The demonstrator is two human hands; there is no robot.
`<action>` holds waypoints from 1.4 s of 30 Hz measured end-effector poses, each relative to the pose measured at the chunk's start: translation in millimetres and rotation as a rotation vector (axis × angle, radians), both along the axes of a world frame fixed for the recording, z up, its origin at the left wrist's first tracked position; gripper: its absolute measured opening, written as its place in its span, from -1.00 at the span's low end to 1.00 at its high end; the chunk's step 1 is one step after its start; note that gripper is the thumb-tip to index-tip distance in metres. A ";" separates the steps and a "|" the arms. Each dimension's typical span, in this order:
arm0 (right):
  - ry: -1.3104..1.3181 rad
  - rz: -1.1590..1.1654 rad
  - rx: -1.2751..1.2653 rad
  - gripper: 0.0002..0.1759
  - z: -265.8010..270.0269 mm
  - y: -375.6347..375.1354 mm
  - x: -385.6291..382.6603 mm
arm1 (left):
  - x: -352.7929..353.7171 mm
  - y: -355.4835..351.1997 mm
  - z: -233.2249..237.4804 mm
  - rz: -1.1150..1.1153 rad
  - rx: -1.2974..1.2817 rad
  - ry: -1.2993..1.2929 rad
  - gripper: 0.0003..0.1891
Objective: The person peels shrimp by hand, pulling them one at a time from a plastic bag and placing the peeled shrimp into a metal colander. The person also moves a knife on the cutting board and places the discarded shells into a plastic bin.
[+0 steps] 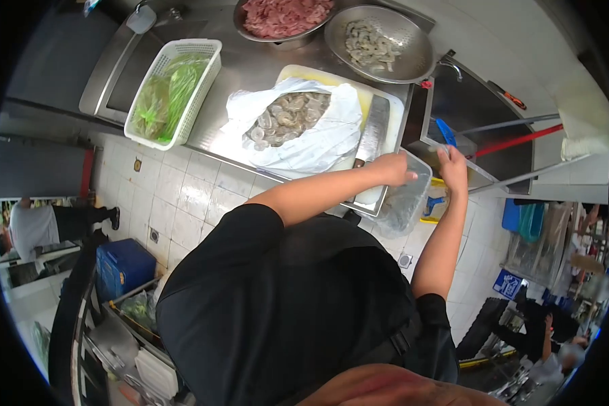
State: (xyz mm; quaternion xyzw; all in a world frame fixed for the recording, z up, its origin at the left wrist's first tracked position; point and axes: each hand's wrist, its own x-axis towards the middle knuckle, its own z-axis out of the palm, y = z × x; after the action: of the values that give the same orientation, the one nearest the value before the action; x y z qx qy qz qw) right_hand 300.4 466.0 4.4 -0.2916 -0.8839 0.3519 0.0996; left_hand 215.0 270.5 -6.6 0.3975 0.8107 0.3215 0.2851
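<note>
My left hand is closed, its fingers curled, over the rim of a clear plastic container at the table's right edge. My right hand is raised just right of it, fingers pinched together, right below a blue object. I cannot tell what either hand holds. A cleaver lies along the right side of the white cutting board, its handle close to my left hand. On the board rests an open white plastic bag full of raw shrimp.
A steel colander of peeled shrimp and a bowl of sliced raw meat stand at the back. At left is a white basket with bagged greens. A sink and red pole lie right. A person stands far left.
</note>
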 end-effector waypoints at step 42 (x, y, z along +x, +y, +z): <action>0.169 0.539 0.184 -0.77 38.9 -184.2 -90.8 | -76.8 -132.8 25.2 0.169 0.239 -0.088 -0.67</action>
State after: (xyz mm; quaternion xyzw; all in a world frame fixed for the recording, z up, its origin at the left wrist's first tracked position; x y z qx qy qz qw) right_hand 209.6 281.8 43.4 -0.0057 -0.9463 0.3069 0.1018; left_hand 138.2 137.7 18.6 0.3444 0.7840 0.4559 0.2428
